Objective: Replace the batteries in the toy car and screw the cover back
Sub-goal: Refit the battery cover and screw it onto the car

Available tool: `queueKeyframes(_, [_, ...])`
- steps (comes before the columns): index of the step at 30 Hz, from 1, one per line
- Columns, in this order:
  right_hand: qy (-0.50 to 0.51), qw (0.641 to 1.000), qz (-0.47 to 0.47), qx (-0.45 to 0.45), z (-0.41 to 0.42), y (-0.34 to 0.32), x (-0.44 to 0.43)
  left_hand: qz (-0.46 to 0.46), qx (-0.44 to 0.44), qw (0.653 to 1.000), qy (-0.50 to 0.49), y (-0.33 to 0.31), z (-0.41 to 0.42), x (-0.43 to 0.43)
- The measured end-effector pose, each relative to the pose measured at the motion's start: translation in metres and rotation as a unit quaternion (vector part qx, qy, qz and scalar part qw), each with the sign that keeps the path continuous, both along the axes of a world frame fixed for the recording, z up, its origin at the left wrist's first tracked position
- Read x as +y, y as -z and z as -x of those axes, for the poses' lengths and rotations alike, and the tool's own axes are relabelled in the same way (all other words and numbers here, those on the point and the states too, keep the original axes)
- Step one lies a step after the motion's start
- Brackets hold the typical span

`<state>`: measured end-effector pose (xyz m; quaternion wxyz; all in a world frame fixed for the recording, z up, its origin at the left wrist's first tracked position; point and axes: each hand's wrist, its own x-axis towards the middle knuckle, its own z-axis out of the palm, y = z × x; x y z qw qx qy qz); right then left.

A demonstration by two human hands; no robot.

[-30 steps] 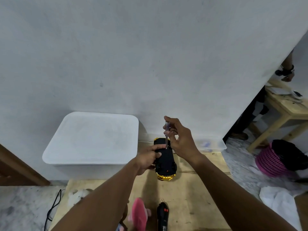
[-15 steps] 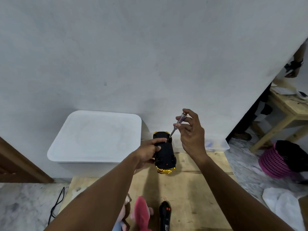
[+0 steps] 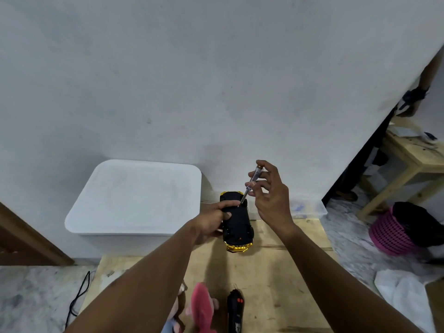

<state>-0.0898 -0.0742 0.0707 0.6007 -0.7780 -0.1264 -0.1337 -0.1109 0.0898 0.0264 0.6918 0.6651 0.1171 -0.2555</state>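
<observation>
Two bare hands work near the far edge of a pale, scuffed wooden counter (image 3: 276,272), seen from the head camera. Belly up on the wood lies a black plastic toy car with gold chrome bumpers (image 3: 237,224). It points lengthwise away from the viewer, its far end close to the matte white wall (image 3: 216,68). The left hand (image 3: 210,223) grips the car's left flank, fingers curled onto the flat underside and one stretched toward the far end. The right hand (image 3: 271,200) pinches a slim screwdriver with a clear plastic handle and thin metal shaft (image 3: 251,185). The tool tilts, handle up and to the right, its tip meeting the underside just beside that stretched finger.

Left of the car, a large white plastic box with rounded corners and a smooth lid (image 3: 134,198) stands close by the left hand, at the counter's far left corner. Behind the right hand a low clear plastic container (image 3: 306,209) lies along the wall. Bare wood stretches right of the car and between it and the near edge. At that edge a pink plush toy (image 3: 201,306) and a black remote control with red buttons (image 3: 235,308) lie side by side. Off the left edge a black cable (image 3: 77,299) trails over grey marbled floor (image 3: 31,296). Off the right edge stands a pink lattice basket (image 3: 389,236) holding a black bag (image 3: 418,224).
</observation>
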Motion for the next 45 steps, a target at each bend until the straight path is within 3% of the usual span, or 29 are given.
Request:
queueKeyframes(12, [0.006,1.0,-0.006,-0.014,0.0001,-0.0031,0.0013,0.002,-0.005,1.0,0.001,-0.0032,0.0032,0.0004])
queueKeyframes(23, [-0.017,0.998,0.062,-0.023,0.0052,-0.005,0.002,0.008,-0.005,1.0,-0.003,-0.0042,0.0063,-0.0019])
queueKeyframes(29, [0.011,1.0,-0.014,-0.025,0.0033,-0.0072,0.0019,0.005,-0.011,1.0,-0.006,-0.0087,0.0052,0.0022])
queueKeyframes(45, [-0.005,0.999,0.029,-0.021,0.0077,-0.0059,0.0055,0.003,-0.011,1.0,0.001,-0.0034,0.0089,0.0019])
